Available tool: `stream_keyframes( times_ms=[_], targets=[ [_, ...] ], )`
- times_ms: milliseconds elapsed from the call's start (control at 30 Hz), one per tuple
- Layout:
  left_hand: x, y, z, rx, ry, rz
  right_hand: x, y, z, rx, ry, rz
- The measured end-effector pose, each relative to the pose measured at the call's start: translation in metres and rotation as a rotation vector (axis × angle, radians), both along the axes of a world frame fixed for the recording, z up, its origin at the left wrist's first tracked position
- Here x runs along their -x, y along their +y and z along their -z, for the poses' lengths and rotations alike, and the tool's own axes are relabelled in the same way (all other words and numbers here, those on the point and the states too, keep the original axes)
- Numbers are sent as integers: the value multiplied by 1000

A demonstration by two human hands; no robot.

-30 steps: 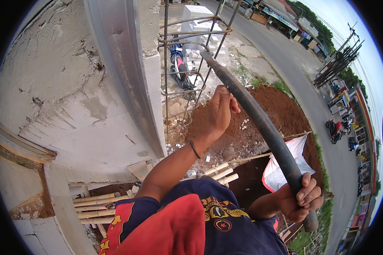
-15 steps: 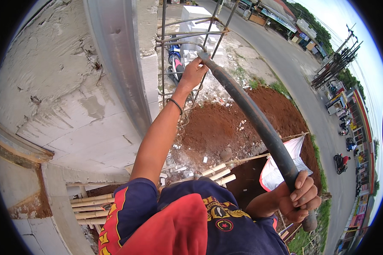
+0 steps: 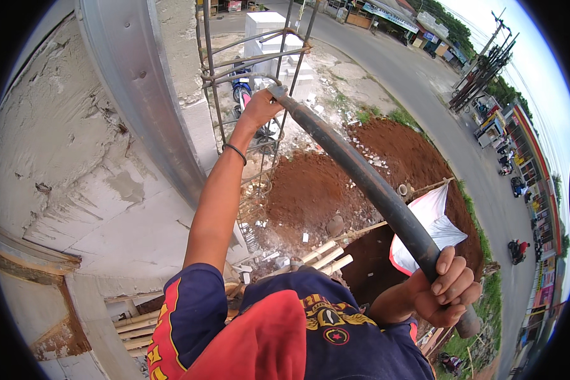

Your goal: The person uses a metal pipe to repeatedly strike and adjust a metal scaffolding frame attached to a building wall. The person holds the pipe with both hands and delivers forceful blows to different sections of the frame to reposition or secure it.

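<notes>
A long dark metal pipe [image 3: 370,183] slants from the upper middle down to the right. Its far end narrows to a flat grey tip beside a bent rebar end. My left hand [image 3: 261,107] is closed at that tip, its fingertips partly hidden. Lower right, my right hand [image 3: 448,292] wraps round the pipe's thick near end. The tip touches or nearly touches a rebar cage [image 3: 278,60] of upright rods with bent ties; whether it is hooked over the tie I cannot tell.
A pale block wall [image 3: 126,190] and metal channel [image 3: 133,82] rise on my left. Far below lie red soil [image 3: 310,190], a white sheet [image 3: 429,218], bamboo poles [image 3: 326,256] and stacked white blocks [image 3: 266,25]. A road [image 3: 418,76] curves past on the right.
The view has shifted a little, so cage, wall and left hand sit further left. Both hands keep their hold on the pipe. A motorcycle on the road has moved.
</notes>
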State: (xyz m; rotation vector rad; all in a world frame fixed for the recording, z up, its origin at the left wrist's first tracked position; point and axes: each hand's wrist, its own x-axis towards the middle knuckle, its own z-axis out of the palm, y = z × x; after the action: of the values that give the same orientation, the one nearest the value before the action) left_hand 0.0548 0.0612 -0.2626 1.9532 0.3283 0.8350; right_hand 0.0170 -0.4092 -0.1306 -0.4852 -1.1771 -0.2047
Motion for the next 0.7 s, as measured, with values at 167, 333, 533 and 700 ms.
stream_keyframes(
  times_ms=[167,333,533,700],
  targets=[
    [-5,-18,9,-30,-130,-175,6,2,-10,-11,17,12],
    [-3,-37,5,6,-256,-191,8,4,-19,-10,13,-1],
    [-2,-50,5,-6,-349,-239,7,6,-33,-29,5,-27],
    [-2,-53,8,26,-360,-180,4,9,-52,-3,-6,-57]
  ],
)
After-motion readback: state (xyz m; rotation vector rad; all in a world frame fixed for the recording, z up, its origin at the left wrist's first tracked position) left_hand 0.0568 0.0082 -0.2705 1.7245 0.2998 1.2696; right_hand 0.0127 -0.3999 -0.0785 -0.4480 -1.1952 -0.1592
